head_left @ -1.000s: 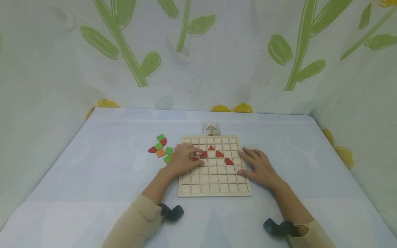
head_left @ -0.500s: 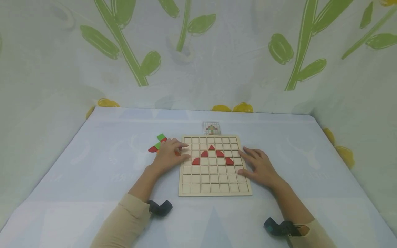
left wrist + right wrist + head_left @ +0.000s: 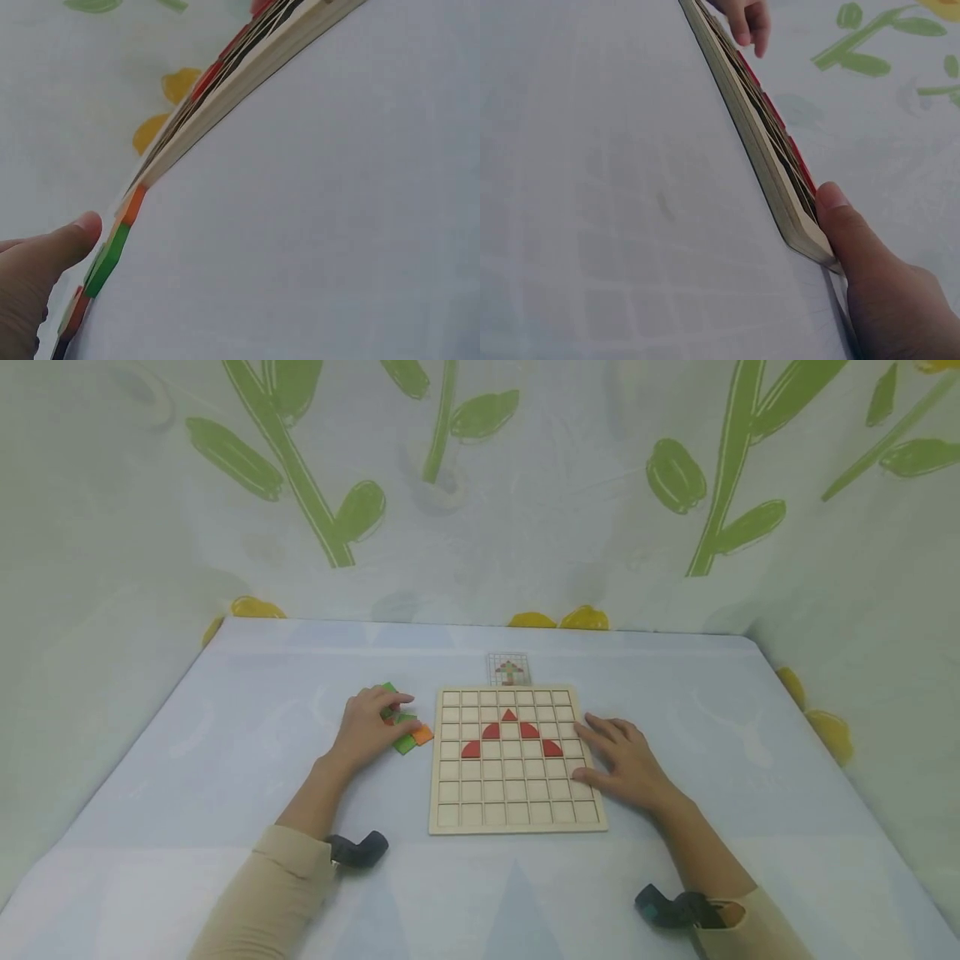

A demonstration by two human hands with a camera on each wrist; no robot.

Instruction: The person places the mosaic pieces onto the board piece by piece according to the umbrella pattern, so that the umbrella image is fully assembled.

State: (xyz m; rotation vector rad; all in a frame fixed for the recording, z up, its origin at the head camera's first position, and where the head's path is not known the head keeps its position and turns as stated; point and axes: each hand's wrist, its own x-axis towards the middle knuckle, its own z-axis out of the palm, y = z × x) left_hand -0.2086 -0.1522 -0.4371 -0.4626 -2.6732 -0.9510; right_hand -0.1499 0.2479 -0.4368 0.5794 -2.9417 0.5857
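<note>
Board [image 3: 517,829] of pale wood, square and gridded, is lying flat on the whitish desk [image 3: 465,893], and pretty much everything is sitting around or on it. In its far half a little red triangle [image 3: 509,716] is taking one cell, with four red quarter-circle tiles [image 3: 491,732] stepping down either side of it like a roof, curved sides facing out. They're sitting one per cell, so I'm guessing the raised lines are stopping them from sliding.

By the board's far edge a small printed card [image 3: 508,669] is lying face up, showing a gridded tree-ish figure. My read: it's being kept there for easy comparing, without covering any cells.

Left of the board, the person's left hand [image 3: 365,727] is hanging over the loose tiles, thumb and fingers apart. I'm not seeing it pinch anything, but it's hiding some tiles, so I can't tell if any fingertip is touching. A flat green square [image 3: 406,745] is showing near the thumb, and an orange square [image 3: 423,734] is lying just beside the board's left edge, probably all piled there for handy reach.

The right hand [image 3: 621,766] is resting on the board's right edge, fingers spread, not clamping, likely just steadying it.
</note>
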